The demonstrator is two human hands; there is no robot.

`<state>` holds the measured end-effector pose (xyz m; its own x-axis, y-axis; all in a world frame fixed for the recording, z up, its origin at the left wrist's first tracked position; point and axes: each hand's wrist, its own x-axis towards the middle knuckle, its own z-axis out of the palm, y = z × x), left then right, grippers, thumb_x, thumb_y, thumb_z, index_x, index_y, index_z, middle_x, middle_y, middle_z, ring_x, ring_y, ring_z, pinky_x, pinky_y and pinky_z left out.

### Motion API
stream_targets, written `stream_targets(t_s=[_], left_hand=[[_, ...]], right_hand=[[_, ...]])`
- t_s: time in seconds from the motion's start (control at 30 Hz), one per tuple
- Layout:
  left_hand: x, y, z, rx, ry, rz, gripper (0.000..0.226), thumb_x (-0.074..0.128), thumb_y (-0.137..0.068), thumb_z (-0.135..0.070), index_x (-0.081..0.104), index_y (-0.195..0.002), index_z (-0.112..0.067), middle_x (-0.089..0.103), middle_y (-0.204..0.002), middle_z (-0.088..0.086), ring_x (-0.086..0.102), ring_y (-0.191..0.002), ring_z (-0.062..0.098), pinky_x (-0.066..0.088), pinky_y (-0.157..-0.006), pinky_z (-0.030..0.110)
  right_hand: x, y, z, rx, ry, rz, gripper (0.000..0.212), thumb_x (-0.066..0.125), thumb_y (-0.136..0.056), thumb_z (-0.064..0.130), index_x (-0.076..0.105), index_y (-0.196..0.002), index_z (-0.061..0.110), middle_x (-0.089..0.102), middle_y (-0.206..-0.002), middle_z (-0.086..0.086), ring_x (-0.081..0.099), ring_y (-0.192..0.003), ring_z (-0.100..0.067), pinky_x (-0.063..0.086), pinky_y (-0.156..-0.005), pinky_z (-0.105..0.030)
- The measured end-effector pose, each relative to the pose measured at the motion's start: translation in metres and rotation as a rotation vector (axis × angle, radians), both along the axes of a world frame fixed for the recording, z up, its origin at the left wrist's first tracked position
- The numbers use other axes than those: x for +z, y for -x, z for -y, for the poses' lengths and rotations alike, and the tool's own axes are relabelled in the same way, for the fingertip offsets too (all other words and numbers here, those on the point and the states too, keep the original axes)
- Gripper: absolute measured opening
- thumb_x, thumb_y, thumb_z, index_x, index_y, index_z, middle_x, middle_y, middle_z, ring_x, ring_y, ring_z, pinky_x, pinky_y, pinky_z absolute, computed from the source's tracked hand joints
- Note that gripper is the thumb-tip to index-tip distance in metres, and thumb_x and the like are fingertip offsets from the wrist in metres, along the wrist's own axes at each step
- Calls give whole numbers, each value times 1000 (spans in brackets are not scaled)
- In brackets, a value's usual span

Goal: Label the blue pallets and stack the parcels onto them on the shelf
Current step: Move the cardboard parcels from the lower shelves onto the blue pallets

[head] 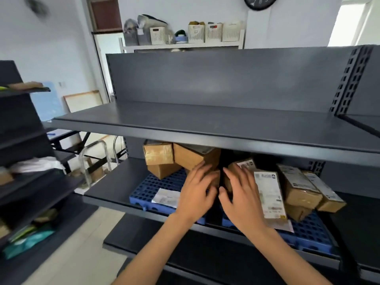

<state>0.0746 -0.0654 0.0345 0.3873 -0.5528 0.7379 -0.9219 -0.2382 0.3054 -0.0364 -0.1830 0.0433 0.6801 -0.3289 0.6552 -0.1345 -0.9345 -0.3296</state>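
Parcels in brown cardboard crowd the rear of the left blue pallet and right blue pallet on the dark middle shelf, w/ a white label sheet flat on the left one. Left hand lies fingers spread against a tilted parcel; right hand, likewise splayed, touches a small labelled parcel, neither closed round anything. Upper shelf hides the stack tops; gap btwn pallets too dark to read.

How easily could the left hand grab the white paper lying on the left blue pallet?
Probably yes, quite easily. The white paper lies flat on the left blue pallet, right beside the left hand, with no parcel on it and nothing in between.
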Motion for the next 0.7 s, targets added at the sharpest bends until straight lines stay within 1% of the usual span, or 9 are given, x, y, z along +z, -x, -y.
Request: stream_targets(t_s=[0.07, 0.17, 0.23, 0.33, 0.4, 0.47, 0.53, 0.63, 0.7], left_hand=[[-3, -20, -20, -6, 29, -9, 31, 50, -92, -17, 68, -116, -11, 58, -135, 8, 41, -138, 27, 35, -113, 43], [-9, -55, -49, -47, 47, -37, 28, 50, -94, -16, 69, -112, -9, 61, -131, 4, 43, -136, 24, 37, -111, 41], [-16, -76, -70, -63, 35, -48, 28, 49, -94, -18, 70, -111, -10, 61, -130, 3, 45, -134, 21, 40, -109, 40], [-28, -104, -96, -105, 36, -51, 28, 49, -95, -19, 71, -111, -12, 62, -129, 1, 46, -133, 19, 40, -109, 37], [-33, -118, -107, -133, 40, -78, 28, 50, -95, -18, 71, -112, -12, 61, -130, 1, 46, -133, 17, 41, -108, 36], [-31, -128, -115, -151, 19, -128, 25, 54, -94, -13, 71, -113, -10, 61, -130, 1, 45, -133, 17, 43, -106, 38], [-27, -140, -123, -158, -17, -164, 25, 58, -93, -9, 70, -114, -10, 60, -131, 1, 45, -132, 15, 43, -106, 37], [-17, -156, -134, -184, -42, -148, 26, 59, -92, -8, 70, -115, -12, 60, -130, 0, 45, -130, 14, 40, -108, 32], [-8, -170, -136, -192, -40, -124, 26, 60, -91, -7, 70, -115, -12, 61, -128, 1, 48, -128, 17, 41, -106, 32]], right_hand=[[-10, -18, -11, -34, 22, -31, 54, 49, -89, 37, 42, -141, 23, 36, -152, -6, 23, -144, -25, 21, -114, -39], [-28, -41, -25, -105, 16, -70, 55, 57, -87, 31, 45, -139, 16, 38, -150, -13, 25, -142, -32, 23, -114, -45], [-40, -50, -34, -171, 21, -108, 56, 63, -87, 27, 45, -138, 13, 37, -150, -15, 24, -143, -34, 23, -114, -49], [-52, -61, -43, -259, 16, -134, 57, 64, -87, 24, 45, -139, 11, 37, -150, -17, 21, -144, -36, 23, -116, -52], [-53, -69, -50, -308, -9, -130, 57, 62, -87, 24, 44, -139, 10, 37, -149, -17, 20, -145, -36, 24, -116, -52], [-50, -77, -62, -335, -17, -107, 56, 62, -86, 23, 44, -138, 9, 38, -148, -17, 21, -144, -36, 24, -116, -52], [-45, -87, -80, -346, -23, -85, 56, 64, -85, 22, 45, -135, 8, 39, -147, -19, 23, -143, -37, 25, -115, -52], [-33, -96, -98, -365, -54, -67, 58, 65, -83, 20, 44, -135, 9, 40, -146, -20, 24, -142, -38, 27, -114, -53], [-25, -98, -103, -379, -73, -64, 61, 65, -83, 20, 42, -138, 11, 39, -147, -20, 23, -142, -37, 25, -115, -52]])
